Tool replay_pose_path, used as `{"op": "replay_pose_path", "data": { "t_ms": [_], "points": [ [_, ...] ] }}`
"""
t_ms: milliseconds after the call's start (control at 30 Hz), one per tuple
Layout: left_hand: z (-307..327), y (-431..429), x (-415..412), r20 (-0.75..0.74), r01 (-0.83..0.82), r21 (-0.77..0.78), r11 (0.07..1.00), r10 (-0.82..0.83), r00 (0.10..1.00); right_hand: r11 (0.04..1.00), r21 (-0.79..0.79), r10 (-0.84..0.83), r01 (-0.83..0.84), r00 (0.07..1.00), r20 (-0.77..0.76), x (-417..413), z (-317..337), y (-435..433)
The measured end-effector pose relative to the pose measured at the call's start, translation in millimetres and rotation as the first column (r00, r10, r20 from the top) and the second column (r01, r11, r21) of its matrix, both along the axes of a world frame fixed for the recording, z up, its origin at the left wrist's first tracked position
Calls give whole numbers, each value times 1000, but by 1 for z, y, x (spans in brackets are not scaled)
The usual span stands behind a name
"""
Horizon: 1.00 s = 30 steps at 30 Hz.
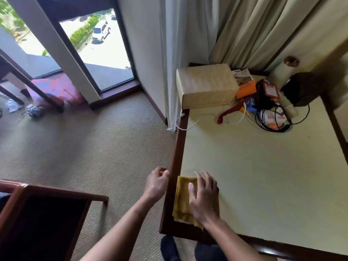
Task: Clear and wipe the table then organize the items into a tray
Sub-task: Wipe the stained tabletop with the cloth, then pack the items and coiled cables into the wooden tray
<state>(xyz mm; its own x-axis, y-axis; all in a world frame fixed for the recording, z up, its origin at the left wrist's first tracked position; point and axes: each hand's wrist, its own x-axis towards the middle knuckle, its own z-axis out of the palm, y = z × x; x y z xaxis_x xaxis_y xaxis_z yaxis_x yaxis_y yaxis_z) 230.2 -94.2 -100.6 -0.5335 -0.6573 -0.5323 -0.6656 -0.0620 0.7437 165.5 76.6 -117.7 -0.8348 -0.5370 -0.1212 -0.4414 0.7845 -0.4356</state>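
While the flat, spread right hand (pixel 204 196) presses the folded mustard-yellow cloth (pixel 183 198) onto the cream worktop (pixel 263 176) corner for wiping, the loosely curled, empty left hand (pixel 157 182) hangs beside the edge; clutter sits pushed far back.

A pale-topped bench (pixel 263 176) with a dark wooden rim is carrying a folded yellow cloth (pixel 183 199) at its near-left corner, while a cardboard box (pixel 206 85), a tangle of cables (pixel 271 117), and assorted packets (pixel 246 85) are crowding its far edge beside the curtains.
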Motion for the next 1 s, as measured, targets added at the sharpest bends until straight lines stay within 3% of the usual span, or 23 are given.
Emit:
{"op": "replay_pose_path", "data": {
  "t_ms": [167, 400, 533, 667, 767, 867, 1000],
  "points": [
    [48, -25, -79, -154, -24, -95, 995, 9, 988, 981, -173, -80, 88, 996, 49, -105, 46, -19],
    [91, -55, -209, -243, -131, -122, 984, 99, 965, 928, -346, -132, 135, 991, 32, -281, 103, -59],
    [90, -86, -277, -195, -210, -214, 954, 169, 966, 946, -282, -153, 161, 987, 53, -379, 106, -95],
    [80, -115, -314, -2, -173, -409, 896, 189, 982, 978, -145, -143, 148, 989, 47, -433, 106, -124],
    [72, -129, -333, 78, -140, -337, 931, 176, 981, 979, -94, -158, 179, 969, 190, -452, 97, -135],
    [62, -140, -344, 6, -148, -201, 968, 153, 988, 963, -163, -155, 214, 936, 315, -458, 91, -135],
    [75, -141, -344, -80, -234, -139, 962, 225, 971, 929, -290, -127, 229, 934, 333, -444, 104, -128]
  ]
}}
